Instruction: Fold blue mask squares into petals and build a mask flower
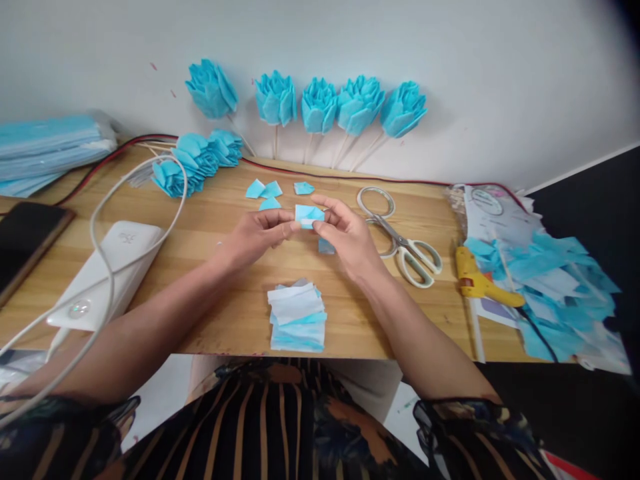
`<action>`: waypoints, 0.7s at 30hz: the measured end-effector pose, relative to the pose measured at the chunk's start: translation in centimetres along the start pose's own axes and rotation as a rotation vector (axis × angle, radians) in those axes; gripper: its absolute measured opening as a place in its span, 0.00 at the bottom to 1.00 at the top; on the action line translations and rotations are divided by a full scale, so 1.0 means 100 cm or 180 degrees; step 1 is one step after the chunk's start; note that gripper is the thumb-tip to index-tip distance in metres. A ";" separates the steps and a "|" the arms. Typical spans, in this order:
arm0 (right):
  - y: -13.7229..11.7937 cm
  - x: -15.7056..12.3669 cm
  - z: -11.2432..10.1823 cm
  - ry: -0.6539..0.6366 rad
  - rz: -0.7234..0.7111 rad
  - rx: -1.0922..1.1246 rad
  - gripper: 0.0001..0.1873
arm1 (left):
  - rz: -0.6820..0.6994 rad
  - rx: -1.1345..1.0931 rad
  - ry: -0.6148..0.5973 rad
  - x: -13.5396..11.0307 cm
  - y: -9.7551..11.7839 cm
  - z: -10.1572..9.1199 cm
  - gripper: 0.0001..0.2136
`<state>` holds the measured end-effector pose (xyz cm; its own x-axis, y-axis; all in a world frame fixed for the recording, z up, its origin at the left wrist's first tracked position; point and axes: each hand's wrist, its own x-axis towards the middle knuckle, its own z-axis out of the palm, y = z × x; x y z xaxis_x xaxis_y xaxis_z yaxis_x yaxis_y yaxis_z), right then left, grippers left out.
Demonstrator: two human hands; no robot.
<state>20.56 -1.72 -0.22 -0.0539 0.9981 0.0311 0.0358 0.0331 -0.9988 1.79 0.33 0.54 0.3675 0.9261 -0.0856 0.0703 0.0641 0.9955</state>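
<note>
My left hand (260,233) and my right hand (347,233) meet above the middle of the wooden table (225,313). Both pinch one small light-blue paper square (309,215) between thumb and fingers, partly folded. A second small blue piece (326,247) lies under my right hand. Three folded blue pieces (270,192) lie just beyond the hands. A stack of blue and white paper squares (297,317) sits near the table's front edge, below the hands.
White-handled scissors (400,240) lie right of my right hand. A yellow glue gun (480,283) and a heap of blue scraps (550,287) are at the right. Finished blue paper flowers (320,107) lean on the wall. A white power bank (113,270), cables and phone (25,240) are left.
</note>
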 end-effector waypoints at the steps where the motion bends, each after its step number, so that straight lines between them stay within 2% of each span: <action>1: 0.001 0.001 -0.001 0.0049 -0.0028 0.0001 0.24 | -0.0007 -0.0024 0.0011 0.000 0.000 0.000 0.15; 6: 0.005 0.001 -0.001 -0.0010 -0.0090 -0.0130 0.26 | -0.0054 -0.0021 0.0104 -0.001 0.001 0.000 0.13; 10: 0.006 0.001 -0.001 -0.0046 -0.0192 -0.0268 0.25 | -0.0033 0.0001 0.0320 -0.001 0.000 0.000 0.11; 13: 0.002 -0.002 0.000 0.0345 -0.0732 -0.0646 0.18 | -0.0001 0.0028 0.0470 -0.001 0.000 -0.001 0.10; 16: -0.003 -0.006 0.002 0.0767 -0.1554 -0.1631 0.07 | 0.0048 0.0110 0.0494 0.000 0.000 -0.001 0.09; 18: -0.004 -0.008 0.003 0.0706 -0.1936 -0.2332 0.05 | 0.0067 0.0183 0.0442 0.000 0.001 0.000 0.09; 21: -0.002 -0.009 0.004 0.0522 -0.2160 -0.2949 0.08 | 0.0114 0.0225 0.0408 -0.001 0.002 0.000 0.09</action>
<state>20.20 -2.64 -0.09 -0.2145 0.7530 0.6221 0.7696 0.5225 -0.3671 1.83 0.27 0.75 0.2499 0.9674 -0.0397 0.1262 0.0081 0.9920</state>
